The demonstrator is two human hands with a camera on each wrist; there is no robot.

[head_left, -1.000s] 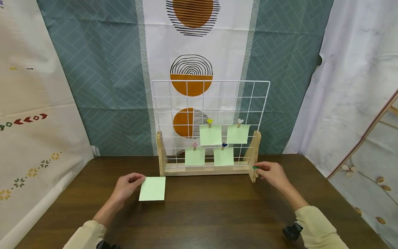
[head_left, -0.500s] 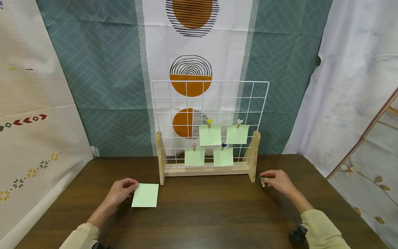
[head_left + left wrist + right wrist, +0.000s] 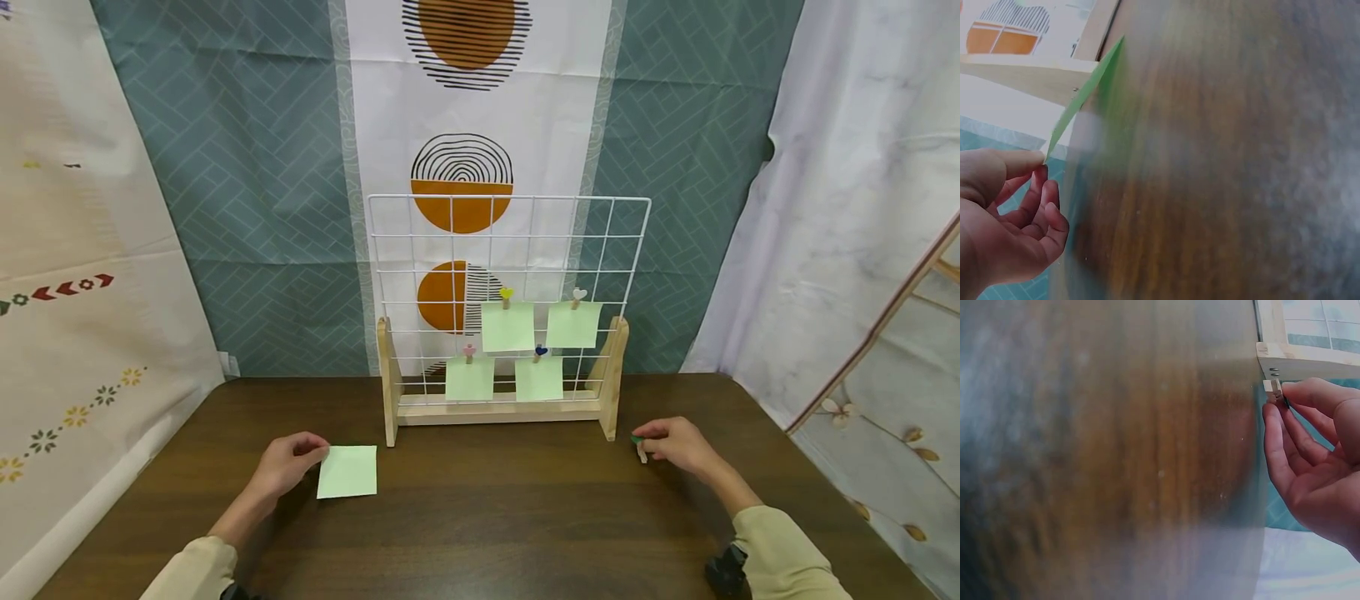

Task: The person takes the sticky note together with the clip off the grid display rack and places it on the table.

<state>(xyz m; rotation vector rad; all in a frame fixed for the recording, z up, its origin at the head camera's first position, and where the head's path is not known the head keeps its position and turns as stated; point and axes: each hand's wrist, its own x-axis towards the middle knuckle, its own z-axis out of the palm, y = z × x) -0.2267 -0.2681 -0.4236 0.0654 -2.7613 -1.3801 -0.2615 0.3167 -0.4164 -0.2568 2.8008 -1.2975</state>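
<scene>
Dark wood table [image 3: 480,525]; teal backdrop [image 3: 247,175] with white panel [image 3: 558,108]; pale floral cloth [image 3: 90,342] left, whitish cloth [image 3: 840,233] right.

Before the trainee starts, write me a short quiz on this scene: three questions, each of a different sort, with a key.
1. True or false: the right hand is holding a paper note.
2. Multiple choice: in the head view, what colour is the heart on the clip of the lower right note?
A) yellow
B) dark blue
C) pink
3. Count: how many notes hang on the white wire grid, leaving out the held note in the left hand?

Key
1. False; it pinches a wooden clip with a green top.
2. B, dark blue.
3. Four: two in the upper row, two in the lower.
</scene>
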